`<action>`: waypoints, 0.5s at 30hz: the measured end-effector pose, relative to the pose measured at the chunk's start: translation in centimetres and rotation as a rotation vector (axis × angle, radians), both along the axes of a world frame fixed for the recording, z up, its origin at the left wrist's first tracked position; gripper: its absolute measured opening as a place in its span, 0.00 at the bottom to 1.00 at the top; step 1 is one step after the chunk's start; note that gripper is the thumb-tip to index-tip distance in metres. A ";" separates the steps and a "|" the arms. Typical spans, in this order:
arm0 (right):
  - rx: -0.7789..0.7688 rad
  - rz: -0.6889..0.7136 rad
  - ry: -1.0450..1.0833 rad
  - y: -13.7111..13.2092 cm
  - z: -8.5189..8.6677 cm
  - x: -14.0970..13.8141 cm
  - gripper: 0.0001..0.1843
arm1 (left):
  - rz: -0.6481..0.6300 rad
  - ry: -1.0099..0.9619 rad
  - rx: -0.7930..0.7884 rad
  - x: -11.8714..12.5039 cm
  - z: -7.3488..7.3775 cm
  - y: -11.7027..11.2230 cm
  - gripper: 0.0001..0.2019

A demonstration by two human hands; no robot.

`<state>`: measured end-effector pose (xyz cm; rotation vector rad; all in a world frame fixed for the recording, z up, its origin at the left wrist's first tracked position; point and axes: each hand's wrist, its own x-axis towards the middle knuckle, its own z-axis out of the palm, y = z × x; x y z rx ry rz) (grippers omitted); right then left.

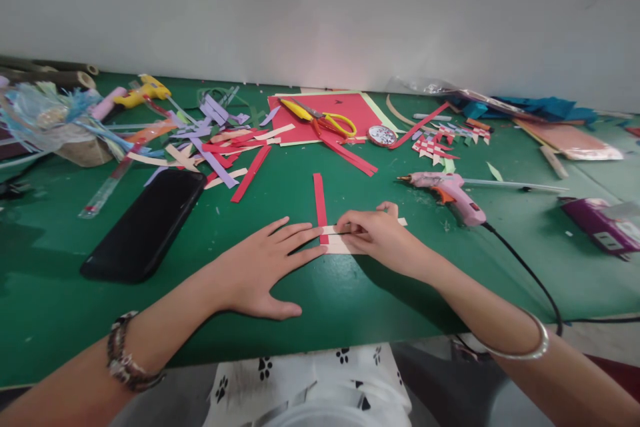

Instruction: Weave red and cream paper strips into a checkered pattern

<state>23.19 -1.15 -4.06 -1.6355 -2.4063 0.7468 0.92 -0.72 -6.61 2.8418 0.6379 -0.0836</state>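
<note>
My left hand (260,267) lies flat on the green table (350,293), fingers spread, fingertips pressing the left end of some cream paper strips (336,245). A red paper strip (319,199) runs upright across those strips. My right hand (376,233) is curled on the cream strips just right of the red one, fingers pinched on them.
A black phone (145,223) lies left of my left hand. A pink glue gun (453,192) with a black cord (530,273) lies to the right. Further back are yellow scissors (320,118) on red paper (345,110), loose paper strips (225,147), a ruler (107,187) and a purple box (597,223).
</note>
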 end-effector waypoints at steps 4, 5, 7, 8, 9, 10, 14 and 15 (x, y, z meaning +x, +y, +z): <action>0.040 0.005 -0.059 -0.1 0.0 0.1 0.07 | 0.001 0.000 -0.003 0.0 0.0 0.0 0.38; 0.085 0.009 -0.082 -0.1 0.0 0.1 0.06 | 0.001 0.002 -0.005 0.0 0.0 0.0 0.38; 0.195 0.042 -0.109 -0.4 0.0 0.1 0.06 | 0.004 0.003 -0.009 0.0 0.0 0.0 0.38; 0.239 0.073 -0.107 -0.5 -0.1 0.1 0.09 | 0.005 0.004 -0.010 0.0 0.0 0.0 0.38; 0.266 0.112 -0.095 -0.6 -0.2 0.1 0.13 | 0.005 0.006 -0.010 -0.1 0.0 0.0 0.38; 0.274 0.152 -0.081 -0.8 -0.4 0.1 0.18 | 0.004 0.006 -0.008 0.0 0.0 0.0 0.38; 0.266 0.202 -0.091 -1.0 -1.1 -0.2 0.21 | 0.002 0.002 0.006 0.0 0.0 0.0 0.38; 0.263 0.201 -0.100 -0.9 -1.2 -0.3 0.19 | 0.003 0.000 0.009 0.0 0.0 0.0 0.38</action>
